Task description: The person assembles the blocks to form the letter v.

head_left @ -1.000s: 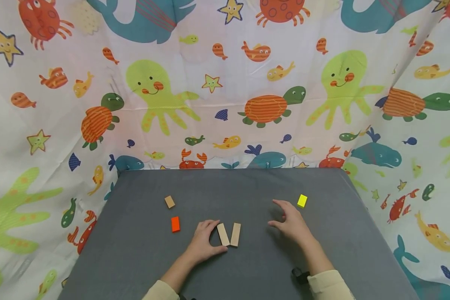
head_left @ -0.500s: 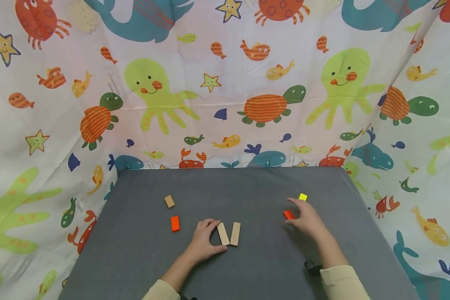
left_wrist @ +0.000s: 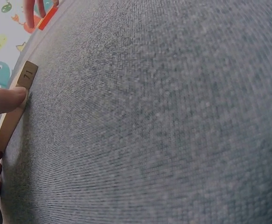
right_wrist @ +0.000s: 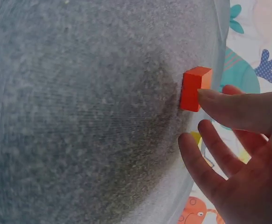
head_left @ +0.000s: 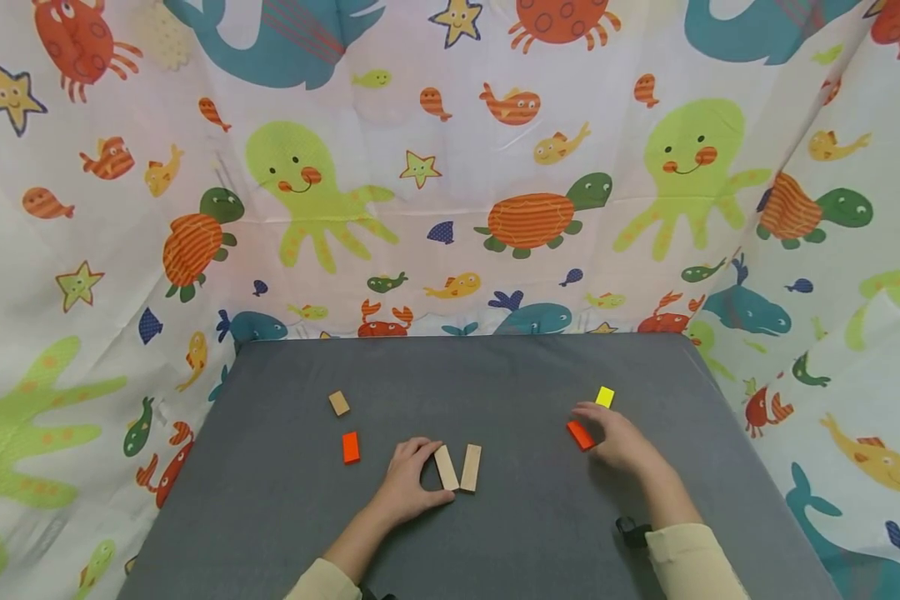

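Note:
In the head view my left hand [head_left: 405,483] pinches a plain wooden block [head_left: 446,468] lengthwise, fingertips at its far end and thumb at its near end. Another wooden block [head_left: 470,468] lies just right of it, the two forming a V with their near ends together. The left wrist view shows "71" printed on a wooden block [left_wrist: 29,70] past the thumb. My right hand [head_left: 625,440] is at a red block [head_left: 581,435]. In the right wrist view its thumb overlaps the red block [right_wrist: 190,91], while the other fingers spread loosely below.
A yellow block [head_left: 605,397] lies just beyond the right hand. To the left are a small tan block [head_left: 339,403] and another red block [head_left: 351,447]. Grey cloth [head_left: 495,375] covers the table, with a sea-animal curtain [head_left: 450,208] behind and at both sides.
My right hand has moved right, uncovering the red block, and its thumb has gone from sight in the head view. The left hand and its wooden block stay put.

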Demonstrator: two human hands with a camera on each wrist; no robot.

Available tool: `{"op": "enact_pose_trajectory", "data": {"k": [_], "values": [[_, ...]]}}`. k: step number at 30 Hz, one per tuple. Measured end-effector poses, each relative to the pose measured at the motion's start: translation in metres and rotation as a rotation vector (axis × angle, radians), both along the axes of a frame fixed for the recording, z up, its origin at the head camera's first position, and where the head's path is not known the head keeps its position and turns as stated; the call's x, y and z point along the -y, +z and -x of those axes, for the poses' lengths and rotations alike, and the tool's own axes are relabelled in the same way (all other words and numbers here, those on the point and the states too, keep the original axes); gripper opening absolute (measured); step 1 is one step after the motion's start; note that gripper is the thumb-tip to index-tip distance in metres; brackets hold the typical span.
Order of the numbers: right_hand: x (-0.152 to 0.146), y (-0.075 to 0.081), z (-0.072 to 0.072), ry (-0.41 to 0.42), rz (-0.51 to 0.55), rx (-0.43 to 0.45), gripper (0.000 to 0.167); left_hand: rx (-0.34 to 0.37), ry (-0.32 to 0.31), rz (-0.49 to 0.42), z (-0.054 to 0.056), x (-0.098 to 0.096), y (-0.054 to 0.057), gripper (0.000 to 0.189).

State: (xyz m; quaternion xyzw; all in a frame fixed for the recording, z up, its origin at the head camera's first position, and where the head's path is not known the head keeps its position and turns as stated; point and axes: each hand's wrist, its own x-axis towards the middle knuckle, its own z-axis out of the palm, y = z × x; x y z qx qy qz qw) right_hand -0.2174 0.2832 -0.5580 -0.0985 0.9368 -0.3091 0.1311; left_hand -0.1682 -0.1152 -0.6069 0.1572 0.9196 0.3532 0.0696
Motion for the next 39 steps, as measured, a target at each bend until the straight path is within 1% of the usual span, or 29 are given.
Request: {"op": "enact_pose_trajectory", "data": {"k": [8, 14, 19, 25, 32, 38, 39], "values": [[0.000, -0.007, 0.000, 0.000, -0.008, 0.030, 0.071, 0.010, 0.005, 0.010, 0.000, 0.000, -0.003, 0.083], [0.001, -0.008, -0.001, -0.025, -0.009, 0.036, 0.067, 0.011, 0.002, 0.005, 0.000, 0.001, -0.004, 0.082], [0.002, -0.011, -0.003, -0.028, -0.020, 0.012, 0.063, 0.009, 0.001, 0.015, 0.000, 0.001, -0.005, 0.082], [0.003, -0.017, -0.002, -0.055, -0.028, -0.013, 0.056, 0.008, 0.001, 0.015, 0.000, 0.001, -0.004, 0.082], [0.008, -0.017, -0.004, -0.084, 0.027, -0.057, 0.056, 0.005, -0.005, 0.023, -0.001, 0.002, -0.003, 0.081], [0.016, -0.013, -0.003, -0.130, 0.092, -0.031, 0.055, 0.001, -0.006, 0.023, -0.001, 0.002, -0.001, 0.081], [0.017, -0.013, -0.003, -0.127, 0.098, -0.031, 0.056, 0.000, -0.005, 0.023, -0.002, 0.002, 0.000, 0.081]]}}
